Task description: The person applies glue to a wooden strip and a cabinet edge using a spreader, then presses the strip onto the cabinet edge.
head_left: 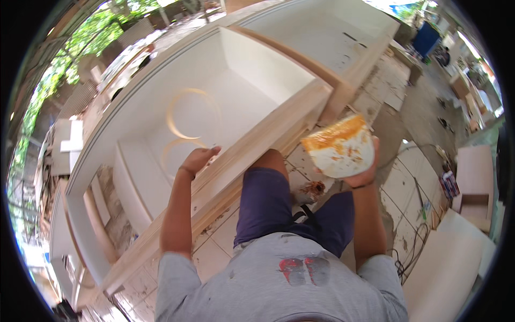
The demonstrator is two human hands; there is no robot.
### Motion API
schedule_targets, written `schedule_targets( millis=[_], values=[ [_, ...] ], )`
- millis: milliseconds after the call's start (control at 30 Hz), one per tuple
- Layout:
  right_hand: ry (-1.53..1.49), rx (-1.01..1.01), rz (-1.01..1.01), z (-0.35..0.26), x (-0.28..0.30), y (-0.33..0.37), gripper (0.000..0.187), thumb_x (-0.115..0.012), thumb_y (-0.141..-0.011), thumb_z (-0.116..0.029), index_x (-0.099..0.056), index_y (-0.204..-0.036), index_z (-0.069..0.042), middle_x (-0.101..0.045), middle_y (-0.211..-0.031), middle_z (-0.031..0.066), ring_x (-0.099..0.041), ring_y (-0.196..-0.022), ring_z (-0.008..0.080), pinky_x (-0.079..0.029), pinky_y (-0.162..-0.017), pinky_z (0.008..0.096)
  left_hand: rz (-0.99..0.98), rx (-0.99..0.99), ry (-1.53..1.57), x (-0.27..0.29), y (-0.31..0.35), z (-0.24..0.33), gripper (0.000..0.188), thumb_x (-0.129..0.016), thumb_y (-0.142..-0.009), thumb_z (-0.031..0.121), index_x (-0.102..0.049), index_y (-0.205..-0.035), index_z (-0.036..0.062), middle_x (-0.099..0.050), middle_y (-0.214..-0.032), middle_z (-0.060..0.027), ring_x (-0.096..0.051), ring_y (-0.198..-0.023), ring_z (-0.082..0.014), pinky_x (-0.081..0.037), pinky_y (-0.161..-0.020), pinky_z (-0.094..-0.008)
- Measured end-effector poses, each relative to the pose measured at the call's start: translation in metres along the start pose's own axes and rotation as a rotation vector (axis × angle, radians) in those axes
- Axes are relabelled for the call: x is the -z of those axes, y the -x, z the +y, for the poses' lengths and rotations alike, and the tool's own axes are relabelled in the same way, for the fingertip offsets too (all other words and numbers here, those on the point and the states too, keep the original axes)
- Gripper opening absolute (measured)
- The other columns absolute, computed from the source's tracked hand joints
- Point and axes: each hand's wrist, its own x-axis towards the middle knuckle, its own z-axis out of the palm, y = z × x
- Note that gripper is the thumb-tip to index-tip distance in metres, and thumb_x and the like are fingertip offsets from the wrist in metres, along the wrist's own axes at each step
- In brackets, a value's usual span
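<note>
My right hand (365,174) grips a white, round-edged palette (346,155) from its right side. Orange-brown paste, like wood filler, is thickly smeared along its upper edge, with thinner streaks below. My left hand (198,160) is at the near rim of a large pale wooden cabinet carcass (257,139), which lies on its back with its open side up. Its fingers stretch to the right, and nothing shows in them; their undersides are hidden. Two tan rings (179,115) mark the white inner panel just beyond that hand.
Another open cabinet section (306,32) adjoins at the far side. Dirty floor tiles (222,228) and a brown clump of debris (313,189) lie near my legs. To the right are dark cables (416,255), loose boards (450,263) and a blue object (425,38) farther off.
</note>
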Motion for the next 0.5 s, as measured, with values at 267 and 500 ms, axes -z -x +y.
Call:
schedule_targets(
  millis=[267,500],
  values=[
    [0.176,0.038,-0.002,-0.014,0.015,0.055,0.08,-0.041,-0.085,-0.075,-0.04,-0.146,-0.023,-0.041,-0.15,0.0108,-0.037,-0.134,0.0458,-0.023,-0.093,0.0839,-0.35,0.242,0.043,0.027,-0.086,-0.051,0.044,-0.07,-0.082,0.047,-0.071,-0.101,0.0077,-0.068,-0.099,-0.0106,-0.061,-0.084,-0.0146,-0.047,-0.081,-0.0321],
    [0.297,0.135,0.185,-0.027,0.023,0.103,0.086,-0.042,-0.082,-0.078,-0.035,-0.149,-0.025,-0.032,-0.155,0.0099,-0.03,-0.138,0.0465,-0.017,-0.095,0.0851,-0.671,-0.122,-0.735,-0.058,-0.168,-0.104,0.054,-0.061,-0.081,0.046,-0.067,-0.111,0.0022,-0.067,-0.113,-0.0183,-0.062,-0.105,-0.0279,-0.044,-0.092,-0.04]
  ],
)
